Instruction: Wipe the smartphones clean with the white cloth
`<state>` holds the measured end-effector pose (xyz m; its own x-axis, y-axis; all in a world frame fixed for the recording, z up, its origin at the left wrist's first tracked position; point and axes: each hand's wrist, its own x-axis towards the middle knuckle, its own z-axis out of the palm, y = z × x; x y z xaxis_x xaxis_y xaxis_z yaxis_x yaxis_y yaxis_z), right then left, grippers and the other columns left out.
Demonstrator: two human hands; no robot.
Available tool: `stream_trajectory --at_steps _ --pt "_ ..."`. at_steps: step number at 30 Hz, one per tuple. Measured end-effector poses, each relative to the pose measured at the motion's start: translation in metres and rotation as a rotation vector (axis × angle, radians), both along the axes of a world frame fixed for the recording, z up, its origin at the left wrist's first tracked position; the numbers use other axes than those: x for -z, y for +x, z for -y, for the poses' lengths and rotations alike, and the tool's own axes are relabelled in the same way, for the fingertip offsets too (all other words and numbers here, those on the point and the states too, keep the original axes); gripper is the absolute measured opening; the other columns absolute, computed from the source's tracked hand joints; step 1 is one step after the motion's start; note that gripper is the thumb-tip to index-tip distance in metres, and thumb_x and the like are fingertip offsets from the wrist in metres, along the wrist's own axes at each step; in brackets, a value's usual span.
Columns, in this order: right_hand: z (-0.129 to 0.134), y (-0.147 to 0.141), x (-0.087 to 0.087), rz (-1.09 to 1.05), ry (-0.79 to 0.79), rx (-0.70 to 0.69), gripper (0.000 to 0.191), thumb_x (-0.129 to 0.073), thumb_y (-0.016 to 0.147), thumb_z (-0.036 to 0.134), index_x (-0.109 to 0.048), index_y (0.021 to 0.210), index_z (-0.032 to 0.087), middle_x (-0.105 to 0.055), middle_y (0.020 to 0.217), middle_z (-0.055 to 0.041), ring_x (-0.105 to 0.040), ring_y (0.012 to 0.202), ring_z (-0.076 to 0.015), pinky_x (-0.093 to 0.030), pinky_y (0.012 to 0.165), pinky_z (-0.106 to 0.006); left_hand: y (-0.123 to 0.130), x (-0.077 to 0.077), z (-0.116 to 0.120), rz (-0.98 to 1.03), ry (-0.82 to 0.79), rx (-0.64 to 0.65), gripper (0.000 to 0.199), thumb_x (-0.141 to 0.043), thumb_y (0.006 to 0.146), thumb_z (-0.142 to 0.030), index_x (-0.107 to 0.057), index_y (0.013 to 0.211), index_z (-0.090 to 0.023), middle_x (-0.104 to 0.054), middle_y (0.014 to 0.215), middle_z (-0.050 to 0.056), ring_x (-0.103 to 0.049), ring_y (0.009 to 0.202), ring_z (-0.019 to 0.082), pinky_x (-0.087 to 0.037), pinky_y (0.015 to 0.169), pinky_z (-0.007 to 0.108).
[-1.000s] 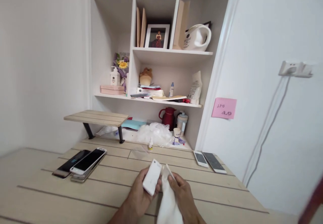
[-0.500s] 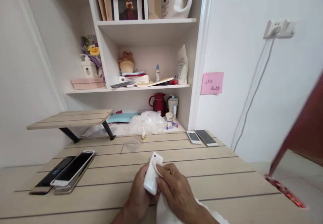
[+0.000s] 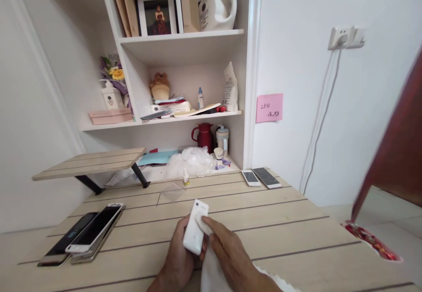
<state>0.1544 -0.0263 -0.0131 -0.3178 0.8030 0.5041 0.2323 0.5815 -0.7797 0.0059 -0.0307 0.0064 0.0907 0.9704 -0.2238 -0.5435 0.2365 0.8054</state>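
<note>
My left hand point(image 3: 176, 250) grips a white rectangular device point(image 3: 194, 230), holding it upright above the slatted wooden table point(image 3: 273, 235). A small dark mark shows near the device's top end. My right hand point(image 3: 227, 257) holds a white cloth point(image 3: 212, 274) and presses a fold of it against the device's face. The lower part of the device is partly hidden by my fingers. The cloth hangs down towards the near table edge.
Several phones point(image 3: 94, 228) lie stacked at the table's left, and two more point(image 3: 262, 178) lie at the back right. A clear plastic sheet point(image 3: 171, 192), a small dropper bottle point(image 3: 186, 177) and a plastic bag point(image 3: 189, 161) lie further back. A low wooden riser point(image 3: 89, 164) stands back left, below white shelves point(image 3: 181, 46).
My right hand has moved from beside the device onto it, bringing the cloth against its face. The view has swung right, bringing a blurred dark red edge in at the right.
</note>
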Motion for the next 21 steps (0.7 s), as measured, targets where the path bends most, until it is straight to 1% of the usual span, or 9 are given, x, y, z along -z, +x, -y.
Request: stream_trajectory --at_steps 3,6,8,10,12,15,16,18,21 --pt "-0.004 0.005 -0.001 0.031 -0.026 0.19 0.029 -0.038 0.098 0.027 -0.053 0.123 0.023 -0.067 0.089 -0.0035 -0.065 0.081 -0.0202 -0.051 0.076 -0.031 0.003 -0.001 0.002 -0.012 0.01 0.04 0.042 -0.049 0.086 -0.048 -0.066 0.074 -0.011 -0.063 0.058 0.005 -0.052 0.043 0.013 -0.036 0.041 0.023" --pt "-0.003 0.006 -0.004 0.08 0.12 0.237 0.025 -0.038 0.096 0.021 -0.058 0.111 0.023 -0.065 0.092 -0.005 -0.064 0.082 -0.0192 -0.05 0.077 -0.03 0.005 0.0 0.004 -0.011 0.033 0.064 0.036 -0.051 0.085 -0.045 -0.065 0.078 -0.013 -0.063 0.058 0.004 -0.052 0.043 0.013 -0.035 0.04 0.022" --pt "0.001 0.005 -0.008 0.153 0.223 0.174 0.025 -0.041 0.095 0.019 -0.061 0.108 0.024 -0.063 0.095 -0.0055 -0.064 0.082 -0.018 -0.05 0.076 -0.029 0.004 0.002 0.003 0.009 0.013 0.031 0.031 -0.054 0.083 -0.044 -0.063 0.076 -0.015 -0.059 0.051 0.001 -0.05 0.042 0.013 -0.034 0.04 0.022" --pt "0.007 0.003 -0.013 0.228 0.263 0.066 0.024 -0.047 0.092 0.017 -0.064 0.105 0.026 -0.061 0.098 -0.0047 -0.063 0.082 -0.0169 -0.05 0.074 -0.026 0.002 0.003 0.002 0.063 -0.05 -0.018 0.025 -0.058 0.08 -0.041 -0.059 0.07 -0.017 -0.057 0.049 -0.001 -0.051 0.042 0.013 -0.035 0.042 0.023" --pt "0.011 0.001 -0.02 0.27 0.262 -0.01 0.024 -0.052 0.089 0.017 -0.065 0.104 0.028 -0.059 0.104 -0.0039 -0.063 0.085 -0.0166 -0.05 0.075 -0.026 -0.001 0.002 -0.001 0.137 -0.098 -0.053 0.022 -0.062 0.077 -0.038 -0.057 0.068 -0.018 -0.059 0.053 -0.002 -0.054 0.046 0.014 -0.038 0.047 0.024" --pt "0.012 0.003 -0.026 0.284 0.23 -0.042 0.026 -0.055 0.089 0.018 -0.066 0.108 0.031 -0.054 0.12 -0.0043 -0.062 0.09 -0.0166 -0.05 0.08 -0.027 -0.005 0.0 -0.004 0.204 -0.079 -0.089 0.018 -0.062 0.076 -0.034 -0.061 0.072 -0.016 -0.064 0.061 0.001 -0.058 0.053 0.015 -0.042 0.054 0.025" --pt "0.012 0.004 -0.027 0.291 0.215 -0.047 0.027 -0.054 0.09 0.019 -0.065 0.111 0.032 -0.053 0.122 -0.0043 -0.062 0.09 -0.0164 -0.05 0.081 -0.027 -0.006 0.0 -0.004 0.204 -0.069 -0.106 0.018 -0.062 0.076 -0.033 -0.062 0.073 -0.015 -0.065 0.061 0.001 -0.058 0.053 0.015 -0.043 0.055 0.025" --pt "0.012 0.005 -0.029 0.329 0.2 -0.06 0.029 -0.054 0.092 0.021 -0.063 0.116 0.035 -0.056 0.113 -0.0035 -0.062 0.086 -0.0161 -0.05 0.078 -0.026 -0.007 -0.001 -0.005 0.178 -0.071 -0.117 0.021 -0.06 0.077 -0.035 -0.063 0.072 -0.015 -0.065 0.06 0.002 -0.059 0.054 0.016 -0.043 0.056 0.026" --pt "0.016 0.004 -0.03 0.404 0.249 -0.041 0.032 -0.051 0.092 0.021 -0.062 0.118 0.037 -0.057 0.089 -0.0008 -0.059 0.072 -0.0155 -0.047 0.067 -0.023 -0.008 -0.001 -0.004 0.114 -0.079 -0.061 0.028 -0.057 0.079 -0.039 -0.064 0.07 -0.013 -0.066 0.062 0.005 -0.061 0.057 0.018 -0.044 0.056 0.027"
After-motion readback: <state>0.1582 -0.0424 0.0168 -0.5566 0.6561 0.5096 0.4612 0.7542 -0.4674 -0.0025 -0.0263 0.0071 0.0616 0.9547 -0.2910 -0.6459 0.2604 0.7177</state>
